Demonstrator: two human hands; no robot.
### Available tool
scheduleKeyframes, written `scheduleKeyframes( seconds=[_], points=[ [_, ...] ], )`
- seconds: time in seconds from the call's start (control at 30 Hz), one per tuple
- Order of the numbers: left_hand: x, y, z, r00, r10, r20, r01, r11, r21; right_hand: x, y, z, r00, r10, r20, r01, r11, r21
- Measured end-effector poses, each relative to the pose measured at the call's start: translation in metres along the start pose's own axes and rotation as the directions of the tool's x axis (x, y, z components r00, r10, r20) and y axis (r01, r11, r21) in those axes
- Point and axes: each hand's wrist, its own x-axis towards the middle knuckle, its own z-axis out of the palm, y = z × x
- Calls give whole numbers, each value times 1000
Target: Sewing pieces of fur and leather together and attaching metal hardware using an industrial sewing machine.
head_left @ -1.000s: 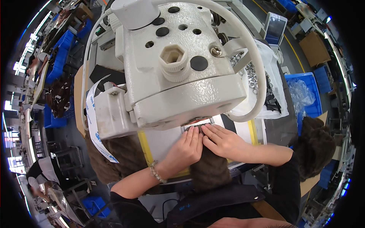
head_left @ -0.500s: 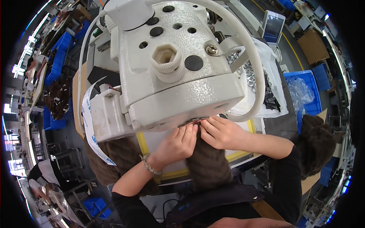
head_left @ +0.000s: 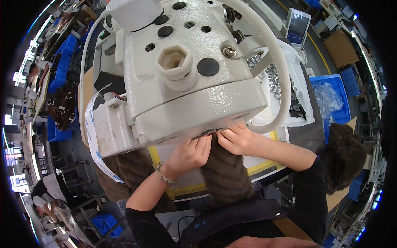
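Holding the fur (head_left: pixel 226 177) at mid-frame, left hand (head_left: pixel 190 156) and right hand (head_left: pixel 239 140) pinch its far end, fingers nearly closed, tips partly hidden by the machine (head_left: pixel 198 109). Only that end reaches in; whether it is finished cannot be seen. Other fur (head_left: pixel 133 169) lies unhandled at lower left.

A white machine head (head_left: pixel 198 97) fills the upper centre of the frame. Just below it, the left hand (head_left: pixel 192 153), a bracelet (head_left: pixel 164 175) at its wrist, and the right hand (head_left: pixel 240 140) hold the upper end of a brown furry piece (head_left: pixel 226 177) in a pinching grip, some fingertips hidden beneath the machine head. At upper right, metal rings (head_left: pixel 273 82) lie on a white sheet (head_left: pixel 304 97), left of a blue bin (head_left: pixel 342 112).
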Motion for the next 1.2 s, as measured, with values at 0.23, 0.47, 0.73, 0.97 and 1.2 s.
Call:
scheduleKeyframes(
  seconds=[0.23,0.47,0.73,0.97,1.2],
  points=[
    [-1,-1,4,1000,-17,-27,17,1000,12,1,0,1,999,30,10,-30,1000,0],
    [-3,0,9,999,-45,-27,44,999,-9,4,1,-3,998,55,43,-57,997,46],
    [1,-2,9,997,-60,-42,60,998,-21,3,2,1,997,76,14,-77,995,58],
    [1,-2,8,995,-89,-41,87,995,-50,6,5,0,998,61,-20,-59,995,77],
    [2,-3,7,995,-90,-40,86,991,-100,1,7,9,994,96,-44,-88,985,145]
  ],
)
